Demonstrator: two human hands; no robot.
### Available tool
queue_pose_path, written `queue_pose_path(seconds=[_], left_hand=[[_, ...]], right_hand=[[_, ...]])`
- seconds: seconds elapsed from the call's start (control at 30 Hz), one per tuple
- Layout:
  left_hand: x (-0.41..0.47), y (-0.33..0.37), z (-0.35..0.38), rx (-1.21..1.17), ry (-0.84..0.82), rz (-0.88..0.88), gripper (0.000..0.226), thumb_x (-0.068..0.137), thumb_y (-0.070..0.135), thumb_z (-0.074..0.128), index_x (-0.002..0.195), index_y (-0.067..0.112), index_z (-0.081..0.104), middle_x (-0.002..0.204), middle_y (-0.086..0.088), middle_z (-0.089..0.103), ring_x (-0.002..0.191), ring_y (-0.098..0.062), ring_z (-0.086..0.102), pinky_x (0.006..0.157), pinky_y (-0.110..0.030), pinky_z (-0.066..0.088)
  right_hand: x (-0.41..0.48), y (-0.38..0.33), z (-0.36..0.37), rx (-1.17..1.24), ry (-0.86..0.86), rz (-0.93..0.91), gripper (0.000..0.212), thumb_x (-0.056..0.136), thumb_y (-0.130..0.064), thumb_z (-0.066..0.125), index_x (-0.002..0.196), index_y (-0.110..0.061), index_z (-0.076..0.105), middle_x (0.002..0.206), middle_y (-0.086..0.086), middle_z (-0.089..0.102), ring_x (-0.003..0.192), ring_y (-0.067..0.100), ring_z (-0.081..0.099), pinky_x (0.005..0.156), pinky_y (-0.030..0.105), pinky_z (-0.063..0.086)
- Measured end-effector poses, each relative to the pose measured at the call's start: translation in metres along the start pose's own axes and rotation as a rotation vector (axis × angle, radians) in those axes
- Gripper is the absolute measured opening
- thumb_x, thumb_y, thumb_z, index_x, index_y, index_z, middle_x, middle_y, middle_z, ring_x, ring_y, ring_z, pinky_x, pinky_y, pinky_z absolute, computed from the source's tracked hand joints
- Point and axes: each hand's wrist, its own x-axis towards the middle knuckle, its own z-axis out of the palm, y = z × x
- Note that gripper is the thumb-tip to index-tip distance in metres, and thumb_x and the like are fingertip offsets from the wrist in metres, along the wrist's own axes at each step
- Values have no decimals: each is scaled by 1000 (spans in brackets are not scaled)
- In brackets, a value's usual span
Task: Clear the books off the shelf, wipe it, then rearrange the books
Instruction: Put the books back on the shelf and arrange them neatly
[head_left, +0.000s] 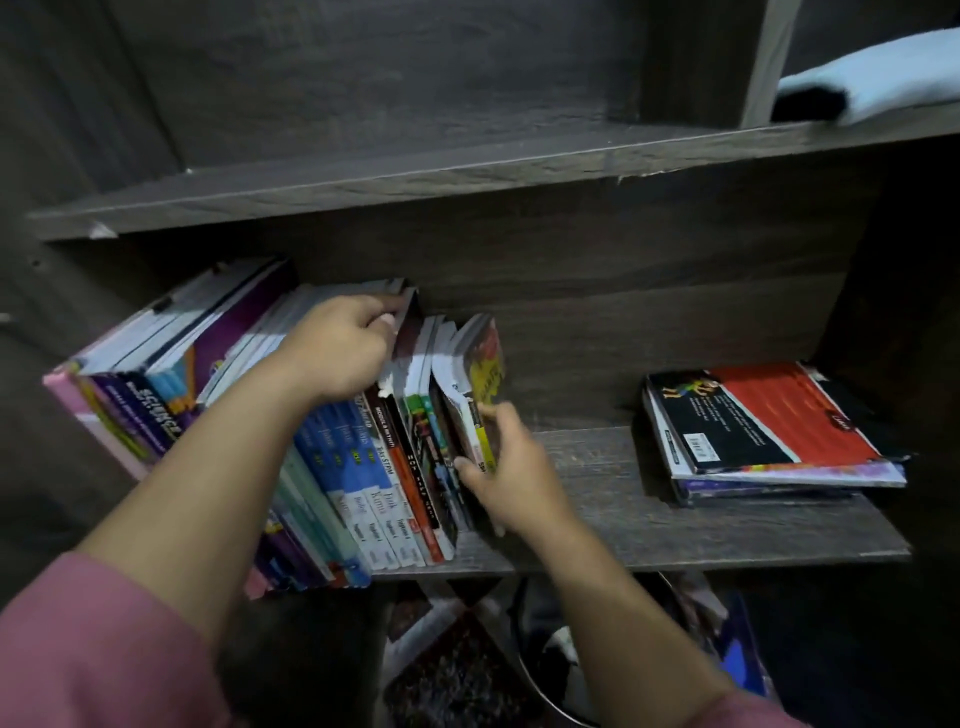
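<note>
A row of upright books leans left on the dark wooden shelf. My left hand rests on top of the row, its fingers curled over the top edges of the middle books. My right hand presses against the outermost book, a thin one with a yellow cover, at the right end of the row. A small flat stack of books, with a red and black cover on top, lies at the right end of the same shelf.
The shelf above holds a pale blue cloth at its far right. Below the shelf sit more books and dark objects. Bare shelf board lies between the row and the flat stack.
</note>
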Motion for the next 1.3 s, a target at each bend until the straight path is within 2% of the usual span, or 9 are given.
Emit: queue_pose_path(seconds=[0.1, 0.2, 0.33, 0.47, 0.7, 0.93, 1.07, 1.17, 1.3], left_hand=[[-3, 1, 1, 50, 32, 7, 37, 102, 26, 42, 136, 18, 54, 142, -4, 51, 131, -24, 45, 105, -31, 35], [-5, 6, 3, 91, 62, 12, 39, 102, 28, 41, 139, 23, 51, 144, -3, 50, 133, -24, 43, 102, -29, 34], [-7, 8, 3, 81, 75, 28, 40, 102, 28, 41, 140, 22, 50, 144, -3, 50, 133, -22, 42, 101, -26, 33], [-7, 8, 4, 103, 99, 30, 38, 101, 30, 42, 136, 21, 54, 137, -6, 56, 127, -25, 48, 98, -29, 37], [-10, 11, 5, 72, 131, 26, 36, 101, 28, 43, 133, 20, 57, 130, -7, 60, 121, -24, 52, 88, -27, 37], [-11, 12, 6, 37, 141, 12, 33, 101, 28, 42, 130, 24, 59, 129, -3, 60, 119, -21, 53, 88, -25, 36], [-10, 11, 6, 34, 144, 6, 32, 101, 29, 42, 128, 25, 60, 127, -2, 61, 118, -20, 53, 91, -28, 39], [-10, 11, 7, 36, 148, 1, 32, 101, 29, 42, 128, 25, 60, 128, -2, 61, 118, -20, 53, 91, -29, 39], [-9, 12, 8, 48, 157, 5, 32, 101, 29, 43, 128, 25, 61, 130, -1, 60, 120, -19, 52, 91, -28, 37]], right_hand=[[8, 14, -22, 144, -328, 111, 110, 62, -29, 90, 146, -45, 19, 151, -6, 36, 136, 19, 39, 111, 47, 37], [10, 19, -25, 96, -369, 166, 122, 57, -29, 92, 146, -52, 11, 156, -2, 30, 141, 23, 32, 113, 51, 32], [8, 10, -5, -12, -278, 181, 117, 71, -32, 83, 145, -56, -4, 153, -3, 35, 137, 24, 38, 111, 51, 34], [5, 7, 4, 12, -196, 147, 109, 77, -32, 78, 146, -55, -3, 148, -3, 44, 133, 20, 44, 112, 48, 33], [11, -6, -15, -33, -306, 163, 126, 67, -22, 87, 150, -47, -4, 153, -4, 36, 136, 22, 39, 110, 44, 33], [14, -21, -42, -78, -247, 130, 105, 73, -20, 84, 151, -42, 16, 150, 1, 41, 135, 22, 41, 109, 40, 36], [6, -18, -35, -121, -303, 147, 104, 78, -17, 78, 150, -46, 9, 147, 2, 43, 125, 22, 50, 93, 34, 45], [5, -25, -31, -70, -228, 14, 113, 77, -14, 78, 147, -55, -1, 152, -2, 34, 131, 19, 43, 101, 36, 41], [6, -36, -35, -156, -143, -169, 97, 77, -17, 76, 142, -58, 16, 158, -10, 14, 140, 22, 31, 110, 43, 36]])
